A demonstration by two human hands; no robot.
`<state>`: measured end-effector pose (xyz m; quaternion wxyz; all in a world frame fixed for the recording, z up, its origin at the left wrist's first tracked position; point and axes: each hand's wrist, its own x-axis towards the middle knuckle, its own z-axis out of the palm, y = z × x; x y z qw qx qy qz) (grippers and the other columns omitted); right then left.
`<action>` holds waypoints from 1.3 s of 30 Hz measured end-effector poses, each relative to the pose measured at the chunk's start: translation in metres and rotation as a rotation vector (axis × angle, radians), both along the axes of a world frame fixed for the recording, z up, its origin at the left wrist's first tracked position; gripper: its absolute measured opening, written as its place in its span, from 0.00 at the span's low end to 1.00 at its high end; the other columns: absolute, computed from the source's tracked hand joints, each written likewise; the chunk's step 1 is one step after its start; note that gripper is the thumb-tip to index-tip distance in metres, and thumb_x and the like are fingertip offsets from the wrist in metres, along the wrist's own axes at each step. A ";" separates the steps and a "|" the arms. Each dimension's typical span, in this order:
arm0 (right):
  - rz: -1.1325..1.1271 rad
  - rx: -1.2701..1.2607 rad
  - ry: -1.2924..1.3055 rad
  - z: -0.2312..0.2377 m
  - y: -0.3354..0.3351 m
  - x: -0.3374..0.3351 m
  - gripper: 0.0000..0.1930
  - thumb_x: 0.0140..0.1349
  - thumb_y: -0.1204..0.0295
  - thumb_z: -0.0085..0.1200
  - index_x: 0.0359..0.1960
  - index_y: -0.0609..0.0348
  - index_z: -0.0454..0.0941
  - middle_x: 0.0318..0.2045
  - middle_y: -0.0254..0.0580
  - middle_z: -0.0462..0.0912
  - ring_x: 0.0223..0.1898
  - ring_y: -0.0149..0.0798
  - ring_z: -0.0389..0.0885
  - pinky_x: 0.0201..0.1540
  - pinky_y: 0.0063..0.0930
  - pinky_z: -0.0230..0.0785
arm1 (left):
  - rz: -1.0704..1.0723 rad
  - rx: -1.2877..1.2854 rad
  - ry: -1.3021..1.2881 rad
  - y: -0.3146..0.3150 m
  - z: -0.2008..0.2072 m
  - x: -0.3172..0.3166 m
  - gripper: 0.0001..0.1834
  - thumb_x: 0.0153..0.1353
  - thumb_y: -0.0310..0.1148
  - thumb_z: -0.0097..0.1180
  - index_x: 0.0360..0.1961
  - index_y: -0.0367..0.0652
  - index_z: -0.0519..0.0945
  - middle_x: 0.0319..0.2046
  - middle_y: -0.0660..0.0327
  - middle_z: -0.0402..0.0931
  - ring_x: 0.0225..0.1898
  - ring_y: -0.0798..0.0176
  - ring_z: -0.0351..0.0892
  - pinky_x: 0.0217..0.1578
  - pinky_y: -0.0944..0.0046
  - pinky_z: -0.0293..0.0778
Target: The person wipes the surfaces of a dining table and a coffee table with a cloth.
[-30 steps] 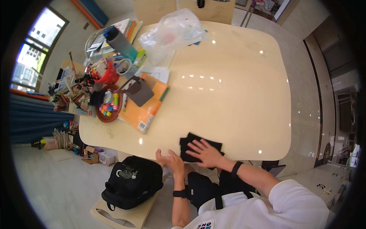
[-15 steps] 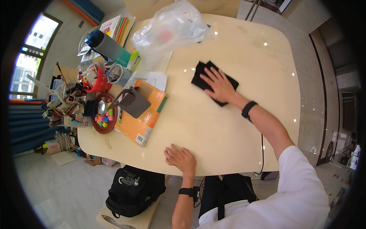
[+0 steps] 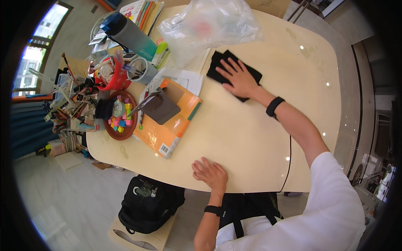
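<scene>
My right hand (image 3: pixel 241 80) lies flat with its fingers stretched over a folded black cloth (image 3: pixel 217 71) on the cream-coloured table (image 3: pixel 247 138). Part of the cloth is hidden under the palm. Close to the table's near edge, my left hand (image 3: pixel 211 173) rests on the tabletop with its fingers apart and nothing in it. A translucent plastic bag (image 3: pixel 213 29) lies just beyond the cloth. Left of my right hand are an orange book (image 3: pixel 184 100) with a dark grey folding stand (image 3: pixel 161 106) on it, and some printed papers (image 3: pixel 180 79).
On the left stand a blue-green bottle (image 3: pixel 130 35), a pen cup (image 3: pixel 144 71), a red container (image 3: pixel 113 77) and a brown dish (image 3: pixel 121 133) holding colourful cubes. A black cable (image 3: pixel 289 163) hangs over the near edge. A black backpack (image 3: pixel 150 205) sits on a chair below.
My right hand has slid the black cloth leftward across the table, nearer the papers and the bag. The left hand stays at the near edge. The whole view has shifted somewhat.
</scene>
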<state>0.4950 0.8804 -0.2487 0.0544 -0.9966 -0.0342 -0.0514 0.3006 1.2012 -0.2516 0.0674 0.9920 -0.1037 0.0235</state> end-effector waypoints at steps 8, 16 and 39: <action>0.228 0.199 0.113 0.025 0.124 -0.139 0.35 0.62 0.52 0.52 0.71 0.43 0.62 0.73 0.42 0.55 0.74 0.51 0.48 0.75 0.54 0.36 | 0.046 -0.203 -0.055 -0.002 0.004 0.003 0.25 0.65 0.29 0.50 0.60 0.32 0.61 0.61 0.44 0.58 0.67 0.42 0.52 0.63 0.41 0.47; 0.301 0.266 0.241 0.036 0.214 -0.239 0.37 0.56 0.54 0.58 0.70 0.42 0.63 0.73 0.44 0.55 0.74 0.53 0.49 0.73 0.58 0.40 | 0.311 -0.885 -0.161 0.061 0.004 -0.011 0.20 0.64 0.24 0.47 0.55 0.31 0.61 0.56 0.46 0.60 0.59 0.45 0.58 0.61 0.46 0.51; 0.381 0.289 -0.084 -0.009 0.643 0.219 0.35 0.62 0.51 0.51 0.70 0.46 0.62 0.73 0.47 0.55 0.73 0.55 0.49 0.73 0.56 0.37 | 0.928 -1.087 -0.020 0.355 -0.002 0.114 0.09 0.74 0.29 0.41 0.46 0.37 0.72 0.26 0.62 0.70 0.25 0.69 0.69 0.27 0.68 0.67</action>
